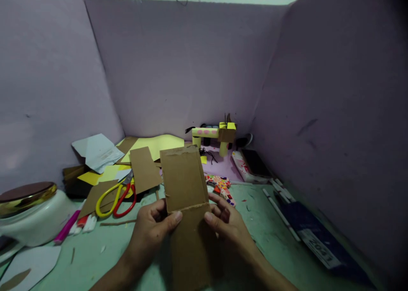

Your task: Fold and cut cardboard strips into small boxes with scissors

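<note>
A long brown cardboard strip (184,178) with a crosswise crease near its middle is held up in front of me. My left hand (153,225) grips its left edge by the crease, thumb on the near face and fingers behind. On the opposite edge my right hand (228,221) pinches the strip the same way. The upper part beyond the crease leans back, while the lower part runs down toward me. Scissors (120,196) with one yellow and one red handle lie left of the strip, beside a smaller cardboard piece (145,169).
A yellow paper animal figure (212,133) stands at the back. Left are paper scraps (98,152), markers (68,227) and a white pot (36,214). Right are a phone (255,162), white sticks (282,214) and a dark blue packet (318,240). Lilac panels (188,65) enclose the table.
</note>
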